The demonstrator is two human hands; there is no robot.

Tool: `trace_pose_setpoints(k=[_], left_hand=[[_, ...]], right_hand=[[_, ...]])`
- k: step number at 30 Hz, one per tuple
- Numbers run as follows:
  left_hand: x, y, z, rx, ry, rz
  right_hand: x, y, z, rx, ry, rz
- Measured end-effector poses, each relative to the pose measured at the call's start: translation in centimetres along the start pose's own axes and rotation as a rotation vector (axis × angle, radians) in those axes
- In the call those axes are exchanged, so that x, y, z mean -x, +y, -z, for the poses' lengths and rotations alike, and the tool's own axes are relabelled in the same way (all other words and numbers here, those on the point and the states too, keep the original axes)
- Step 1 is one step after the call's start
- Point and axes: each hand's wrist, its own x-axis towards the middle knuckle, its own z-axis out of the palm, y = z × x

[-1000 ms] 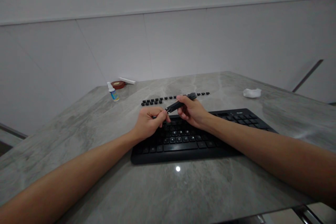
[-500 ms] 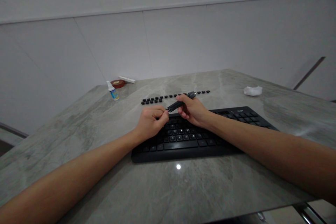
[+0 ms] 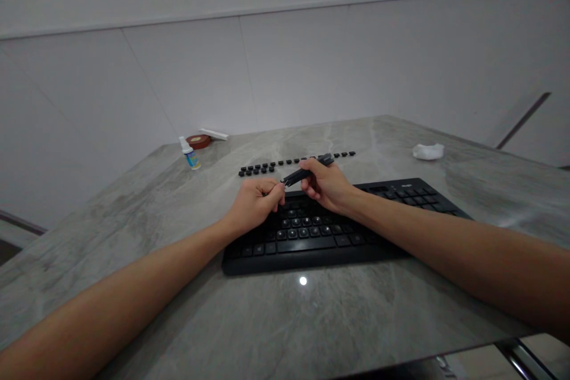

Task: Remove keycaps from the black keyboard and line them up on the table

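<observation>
My right hand (image 3: 324,185) is closed round a slim black keycap puller (image 3: 299,176), pen-shaped, with thin metal prongs pointing down to the left. At those prongs, the thumb and fingers of my left hand (image 3: 256,202) are pinched together; whatever they hold is too small to make out. Both hands are over the upper left part of a black keyboard (image 3: 307,258). Bare switch spots with pale centres show among its keys, above the space bar. Behind the hands, black keycaps (image 3: 257,171) lie in rows on the table, partly hidden by my right hand.
A small white spray bottle (image 3: 190,155) with a blue label stands at the back left. Beside it are a round brown case (image 3: 198,141) and a white strip (image 3: 214,134). A crumpled white tissue (image 3: 428,152) lies at the right on the grey marbled table (image 3: 356,309).
The view has shifted slightly. My hands stay together with the keycap puller's tip at my left fingers, which have curled a little closer in.
</observation>
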Motion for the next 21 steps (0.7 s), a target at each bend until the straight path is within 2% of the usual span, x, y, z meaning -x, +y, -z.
trace_pose_setpoints(k=[6, 14, 18, 21], left_hand=[[-0.34, -0.30, 0.17, 0.088, -0.076, 0.081], [-0.57, -0.41, 0.09, 0.199, -0.080, 0.119], [-0.39, -0.40, 0.02, 0.132, -0.070, 0.096], [-0.19, -0.33, -0.12, 0.036, 0.005, 0.056]], right_hand=[[-0.03, 0.11, 0.11, 0.030, 0.021, 0.041], [-0.07, 0.16, 0.21, 0.030, 0.016, 0.042], [-0.07, 0.20, 0.20, 0.036, 0.004, 0.054], [0.02, 0.12, 0.10, 0.040, 0.011, 0.048]])
